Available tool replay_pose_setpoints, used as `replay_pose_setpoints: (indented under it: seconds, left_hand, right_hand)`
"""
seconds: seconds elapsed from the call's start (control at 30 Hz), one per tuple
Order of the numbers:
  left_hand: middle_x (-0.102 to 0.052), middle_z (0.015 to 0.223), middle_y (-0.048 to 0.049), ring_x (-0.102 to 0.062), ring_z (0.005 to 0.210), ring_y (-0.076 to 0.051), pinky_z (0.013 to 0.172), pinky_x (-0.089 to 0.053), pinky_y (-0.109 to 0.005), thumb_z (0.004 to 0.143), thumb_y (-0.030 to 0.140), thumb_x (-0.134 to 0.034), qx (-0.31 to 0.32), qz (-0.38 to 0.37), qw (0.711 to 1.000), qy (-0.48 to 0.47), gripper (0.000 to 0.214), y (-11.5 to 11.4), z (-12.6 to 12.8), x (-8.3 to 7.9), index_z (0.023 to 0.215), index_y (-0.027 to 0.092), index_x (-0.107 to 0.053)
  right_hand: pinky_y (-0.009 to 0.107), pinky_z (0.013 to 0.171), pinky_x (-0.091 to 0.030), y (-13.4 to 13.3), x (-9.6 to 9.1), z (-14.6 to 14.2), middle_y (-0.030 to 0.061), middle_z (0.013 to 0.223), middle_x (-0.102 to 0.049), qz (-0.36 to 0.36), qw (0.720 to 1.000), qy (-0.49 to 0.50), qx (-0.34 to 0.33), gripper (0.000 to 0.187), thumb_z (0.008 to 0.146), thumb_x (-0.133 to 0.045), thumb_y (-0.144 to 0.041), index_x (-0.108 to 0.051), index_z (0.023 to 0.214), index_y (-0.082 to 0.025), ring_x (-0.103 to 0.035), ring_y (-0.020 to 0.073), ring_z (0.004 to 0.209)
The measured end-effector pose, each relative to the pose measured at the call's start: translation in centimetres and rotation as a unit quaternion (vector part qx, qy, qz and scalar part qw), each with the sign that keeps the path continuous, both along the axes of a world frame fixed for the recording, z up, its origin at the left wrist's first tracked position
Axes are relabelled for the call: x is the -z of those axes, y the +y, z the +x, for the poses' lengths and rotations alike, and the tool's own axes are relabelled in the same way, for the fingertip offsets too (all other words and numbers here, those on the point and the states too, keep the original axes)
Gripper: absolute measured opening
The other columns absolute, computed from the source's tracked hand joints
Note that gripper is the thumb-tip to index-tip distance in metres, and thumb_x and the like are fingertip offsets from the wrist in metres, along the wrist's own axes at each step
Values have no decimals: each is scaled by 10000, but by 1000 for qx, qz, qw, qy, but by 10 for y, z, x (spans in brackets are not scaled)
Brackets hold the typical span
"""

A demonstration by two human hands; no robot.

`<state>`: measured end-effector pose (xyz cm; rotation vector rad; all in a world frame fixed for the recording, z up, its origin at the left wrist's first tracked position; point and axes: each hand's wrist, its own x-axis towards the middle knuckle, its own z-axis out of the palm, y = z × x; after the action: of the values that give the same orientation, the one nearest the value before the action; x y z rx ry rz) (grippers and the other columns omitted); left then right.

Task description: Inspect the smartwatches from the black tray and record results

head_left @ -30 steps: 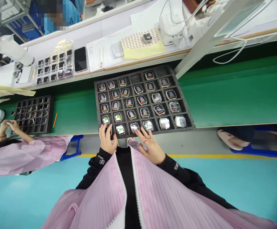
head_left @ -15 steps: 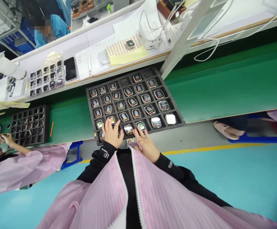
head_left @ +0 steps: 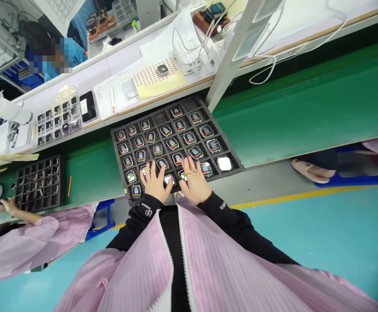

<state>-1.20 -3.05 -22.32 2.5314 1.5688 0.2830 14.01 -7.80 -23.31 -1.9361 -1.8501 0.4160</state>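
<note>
A dark foam tray (head_left: pixel 237 168) with square compartments lies before me, most of them holding a smartwatch with a lit screen. My left hand (head_left: pixel 155 185) rests over the front left part of the tray, fingers spread over watches, one of them a watch with a green-and-white screen (head_left: pixel 144 170). Beside it, my right hand (head_left: pixel 196 184) lies over the front middle, its fingers reaching across the watches there. Neither hand has anything lifted in it. At the front right corner sits a watch with a bright white screen (head_left: pixel 224 164). The palms hide several front compartments.
On the shelf behind are a phone (head_left: pixel 88 106), a clear tray of small parts (head_left: pixel 59 119), a yellow sheet (head_left: pixel 159 86) and a white charger with cables (head_left: pixel 189 60). A metal post (head_left: pixel 221 82) rises behind the tray. At left, a co-worker's hands (head_left: pixel 0 210) are near another tray (head_left: pixel 59 190).
My right hand has moved forward and further over the tray, its fingers now beyond the front row. My left hand stays over nearly the same watches. The view has shifted slightly.
</note>
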Motion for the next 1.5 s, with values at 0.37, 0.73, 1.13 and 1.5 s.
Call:
replay_pose_setpoints:
  seconds: [0.37,0.73,1.13,1.5]
  left_hand:
    - [-378,1532,-161,-256,1463,-329,1199,-153,-585,859,387,-552,-68,6,997,-24,614,20,-1,-3,1427,170,-460]
    - [-374,1530,-145,-225,1477,-328,1208,-132,-572,823,403,-616,-50,-26,998,7,446,45,12,-10,1225,210,-611]
    - [-420,1491,-153,-257,1462,-327,1201,-149,-560,817,378,-619,-39,-32,999,5,398,45,17,-7,1177,209,-624]
    - [-385,1512,-166,-254,1455,-320,1208,-144,-525,908,429,-495,-114,26,991,-57,546,56,-11,-7,1385,165,-499]
  right_hand:
    - [655,1162,-212,3,1,36,250,1459,-456,7,998,15,61,736,836,-385,-166,-194,1511,56,-219,359,1472]
    - [649,1158,-236,-19,10,61,201,1455,-483,45,992,38,111,685,868,-378,-167,-245,1523,-17,-262,337,1462]
    - [644,1173,-218,-68,18,57,159,1392,-561,78,992,37,97,616,899,-387,-168,-331,1507,-91,-344,321,1430]
    - [672,1135,-266,-67,20,51,210,1419,-519,23,996,7,85,707,898,-403,-230,-188,1539,-25,-221,351,1473]
